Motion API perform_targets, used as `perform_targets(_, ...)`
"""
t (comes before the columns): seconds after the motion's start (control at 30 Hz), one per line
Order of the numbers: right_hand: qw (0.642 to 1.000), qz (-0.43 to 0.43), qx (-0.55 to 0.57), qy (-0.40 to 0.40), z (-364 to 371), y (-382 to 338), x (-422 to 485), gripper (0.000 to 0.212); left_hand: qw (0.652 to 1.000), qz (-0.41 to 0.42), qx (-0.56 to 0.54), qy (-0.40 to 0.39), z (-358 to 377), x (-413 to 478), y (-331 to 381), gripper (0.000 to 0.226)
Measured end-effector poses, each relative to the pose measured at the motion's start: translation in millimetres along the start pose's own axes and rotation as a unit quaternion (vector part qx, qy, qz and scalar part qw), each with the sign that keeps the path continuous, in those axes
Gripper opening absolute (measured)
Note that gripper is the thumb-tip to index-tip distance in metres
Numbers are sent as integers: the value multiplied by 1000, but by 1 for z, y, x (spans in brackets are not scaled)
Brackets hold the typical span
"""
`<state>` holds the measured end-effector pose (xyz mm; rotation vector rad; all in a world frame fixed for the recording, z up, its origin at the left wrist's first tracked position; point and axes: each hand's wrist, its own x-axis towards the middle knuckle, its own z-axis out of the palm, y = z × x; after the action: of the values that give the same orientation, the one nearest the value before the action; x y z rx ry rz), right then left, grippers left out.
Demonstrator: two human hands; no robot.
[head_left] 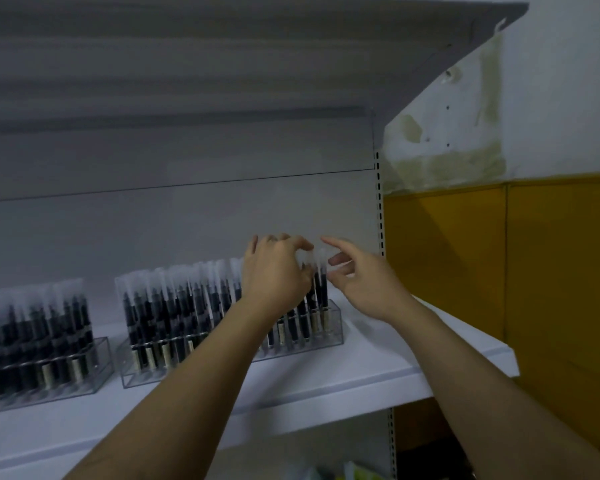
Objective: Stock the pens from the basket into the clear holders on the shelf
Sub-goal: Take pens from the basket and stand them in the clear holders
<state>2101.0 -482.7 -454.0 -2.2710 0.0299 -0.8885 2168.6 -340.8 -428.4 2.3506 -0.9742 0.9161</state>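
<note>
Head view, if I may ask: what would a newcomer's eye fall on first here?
Both hands meet mid-frame: the left hand grips the tops of pens at the right end of a clear holder, the right hand hovers open beside them. That holder and a second holder at far left stand packed with dark pens on the white shelf. A yellow wall panel glows at right.

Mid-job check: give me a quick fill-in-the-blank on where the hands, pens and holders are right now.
1. The left hand grips pens at the ____ end of the right-hand holder.
2. The pens stand ____ in it.
3. The shelf under it and the left-hand holder is ____ in colour.
4. The wall panel to the right of the shelf is ____ in colour.

Missing words: right; upright; white; yellow.
</note>
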Motion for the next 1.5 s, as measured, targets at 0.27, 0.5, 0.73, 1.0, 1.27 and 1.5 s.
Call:
perform_targets(0.27, 997, -22, -67, 15, -8, -27, -24, 66, 1000, 5, -14, 21, -30, -32, -1, 49)
perform_targets(0.5, 992, -71, -103, -12, 16, -72, -67, 65, 998, 12, -19, 58, -68, -94, -18, 43)
perform_targets(0.73, 989, -99, -68, -83, 69, -109, -122, 66, 998, -18, 14, 55, -94, -175, -57, 43)
perform_targets(1.0, 990, -101, 9, -96, 162, -101, -198, 60, 996, -82, 48, 2, -86, -276, -107, 41)
perform_targets(1.27, 961, -1, -40, -274, 251, -50, -266, 62, 973, -176, 56, -141, -26, -374, -145, 47)
perform_targets(1.5, 903, 62, -89, -416, 316, 1, -320, 68, 931, -264, 38, -250, 34, -459, -168, 52)
